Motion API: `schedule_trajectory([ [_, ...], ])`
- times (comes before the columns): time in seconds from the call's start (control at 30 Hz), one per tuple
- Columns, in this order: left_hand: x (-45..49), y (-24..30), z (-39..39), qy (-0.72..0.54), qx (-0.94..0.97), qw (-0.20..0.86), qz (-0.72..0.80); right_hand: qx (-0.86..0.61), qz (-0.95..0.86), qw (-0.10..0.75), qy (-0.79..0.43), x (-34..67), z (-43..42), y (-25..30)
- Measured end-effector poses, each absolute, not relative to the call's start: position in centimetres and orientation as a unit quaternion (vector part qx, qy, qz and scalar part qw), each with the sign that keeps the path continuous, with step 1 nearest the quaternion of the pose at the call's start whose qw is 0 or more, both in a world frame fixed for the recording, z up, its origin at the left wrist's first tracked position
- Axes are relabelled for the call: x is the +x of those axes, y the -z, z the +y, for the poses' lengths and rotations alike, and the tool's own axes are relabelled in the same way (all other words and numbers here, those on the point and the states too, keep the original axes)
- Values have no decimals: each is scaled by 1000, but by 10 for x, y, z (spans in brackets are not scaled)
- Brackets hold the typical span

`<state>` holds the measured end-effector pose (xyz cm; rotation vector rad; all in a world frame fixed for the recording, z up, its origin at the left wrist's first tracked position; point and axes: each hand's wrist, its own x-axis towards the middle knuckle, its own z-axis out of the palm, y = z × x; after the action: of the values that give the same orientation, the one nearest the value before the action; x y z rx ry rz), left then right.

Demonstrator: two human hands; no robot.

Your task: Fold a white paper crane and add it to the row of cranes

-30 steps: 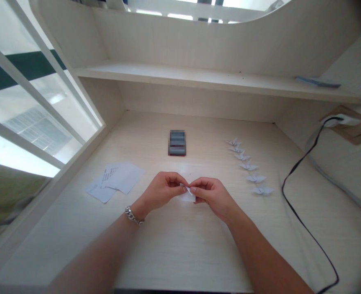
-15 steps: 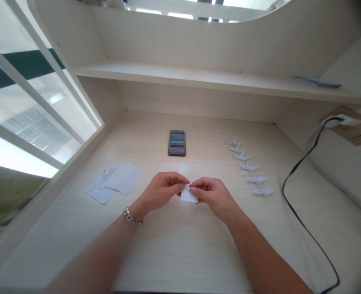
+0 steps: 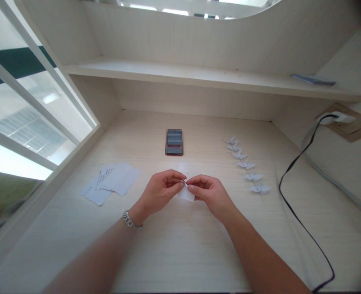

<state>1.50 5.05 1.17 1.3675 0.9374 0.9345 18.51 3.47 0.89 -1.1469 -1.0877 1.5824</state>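
Both hands meet over the middle of the pale wooden desk (image 3: pixel 180 253). My left hand (image 3: pixel 160 191), with a silver bracelet at the wrist, pinches the upper edge of a small folded piece of white paper (image 3: pixel 187 194). My right hand (image 3: pixel 209 194) pinches the same paper from the right, thumb and forefinger closed on it. The paper hangs just above the desk between the fingertips. A row of several small white folded paper cranes (image 3: pixel 246 164) lies to the right of my hands.
A few white paper slips (image 3: pixel 111 181) lie to the left. A dark phone (image 3: pixel 174 142) lies flat behind my hands. A black cable (image 3: pixel 293 212) runs from a wall socket (image 3: pixel 338 118) down the desk's right side. A shelf (image 3: pixel 198 77) overhangs the back; a window frame stands left.
The hands have stayed together on the paper, shifting slightly as the fingers work its top edge. The view has tilted a little.
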Motion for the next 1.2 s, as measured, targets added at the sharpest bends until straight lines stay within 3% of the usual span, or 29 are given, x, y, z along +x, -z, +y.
schedule_trajectory([
  [0.67, 18, -11, 52, -429, 521, 597, 432, -477, -434, 431, -631, 184, 35, -10],
  [1.07, 25, -16, 45, -488, 483, 601, 408, -509, -608, 473, -384, 178, 21, -19],
  [1.2, 24, -16, 44, -495, 481, 596, 409, -506, -631, 467, -358, 178, 18, -23],
])
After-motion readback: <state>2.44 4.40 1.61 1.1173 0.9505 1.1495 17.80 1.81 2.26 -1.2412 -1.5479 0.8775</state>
